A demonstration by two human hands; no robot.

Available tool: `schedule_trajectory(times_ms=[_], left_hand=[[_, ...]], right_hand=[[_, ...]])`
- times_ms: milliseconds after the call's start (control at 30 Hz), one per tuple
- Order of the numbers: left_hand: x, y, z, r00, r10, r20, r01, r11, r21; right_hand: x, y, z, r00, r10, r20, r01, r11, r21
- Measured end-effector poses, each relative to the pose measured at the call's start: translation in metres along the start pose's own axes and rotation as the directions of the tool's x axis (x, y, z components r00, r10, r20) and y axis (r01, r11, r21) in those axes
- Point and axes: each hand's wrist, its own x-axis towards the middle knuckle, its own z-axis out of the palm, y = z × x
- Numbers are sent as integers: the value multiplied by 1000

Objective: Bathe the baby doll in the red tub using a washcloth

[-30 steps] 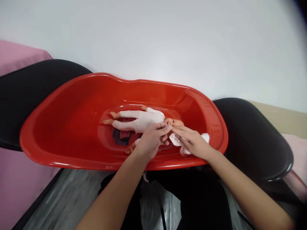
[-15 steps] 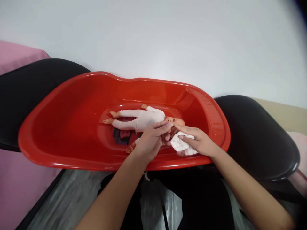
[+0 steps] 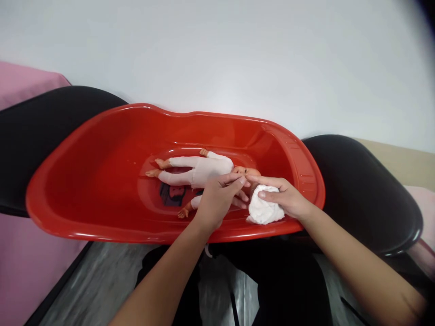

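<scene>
A baby doll (image 3: 207, 170) in white clothes lies on its back in a red baby bathtub (image 3: 102, 149), its head toward the right end. My right hand (image 3: 288, 197) grips a crumpled white cloth (image 3: 267, 208), thumb on top and index finger stretched toward the doll's head (image 3: 253, 172). Beside that head, my left hand (image 3: 219, 194) holds thumb and index finger pressed together in a pinch. Its fingertips meet my right index fingertip. Anything in the pinch is too small to make out. My hands partly cover the doll's head and shoulder.
A black chair seat (image 3: 360, 194) stands at the tub's right end, another black seat (image 3: 50, 117) at its left. Behind is a white wall (image 3: 217, 54). Pink fabric (image 3: 30, 267) shows at the far left. A dark printed patch (image 3: 171, 195) marks the tub floor beneath the doll.
The white cloth has shifted slightly right and down with my right hand, and more of it shows. My left hand's fingers have rolled slightly; the doll stays in place.
</scene>
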Motion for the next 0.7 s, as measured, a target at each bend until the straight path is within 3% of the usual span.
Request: schedule_trajectory(times_ms=[300,700], left_hand=[[-2,-2,0,999,43,7,-44,986,163],[-6,3,5,991,135,21,-136,963,234]], right_hand=[[0,-2,-1,1000,6,19,-7,999,38],[-1,-3,-1,1000,-19,20,17,994,107]])
